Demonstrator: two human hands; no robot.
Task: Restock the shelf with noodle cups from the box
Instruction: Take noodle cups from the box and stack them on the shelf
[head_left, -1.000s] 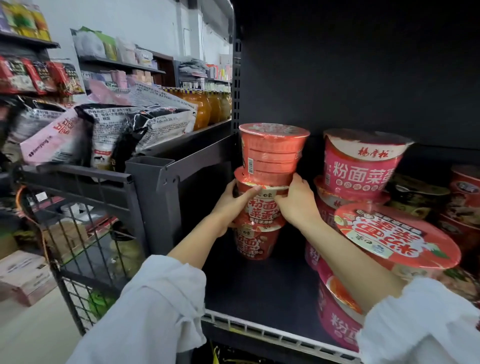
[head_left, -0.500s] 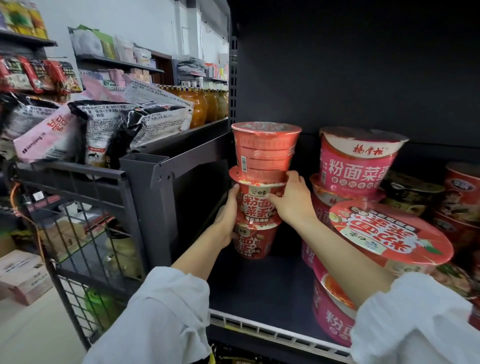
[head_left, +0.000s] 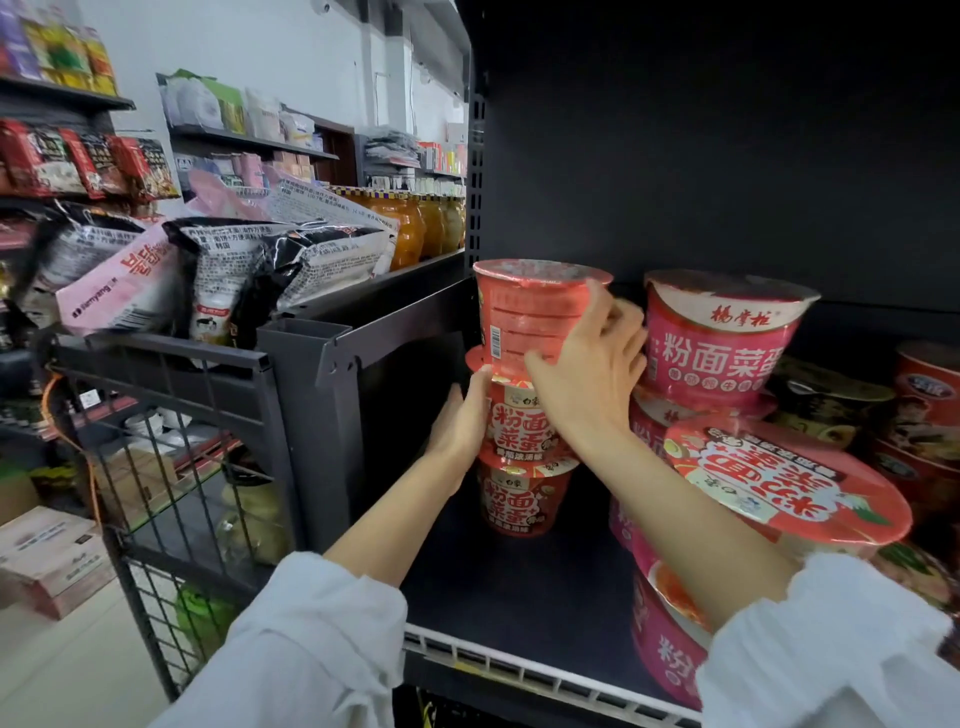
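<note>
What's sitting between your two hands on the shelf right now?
In the head view, the stack of three red noodle cups stands between them: the left hand touches the middle cup, and the right hand is on the top cup.

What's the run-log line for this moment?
phase: steadying stack | left hand: on middle cup | right hand: grips top cup | bottom cup: on shelf
</note>
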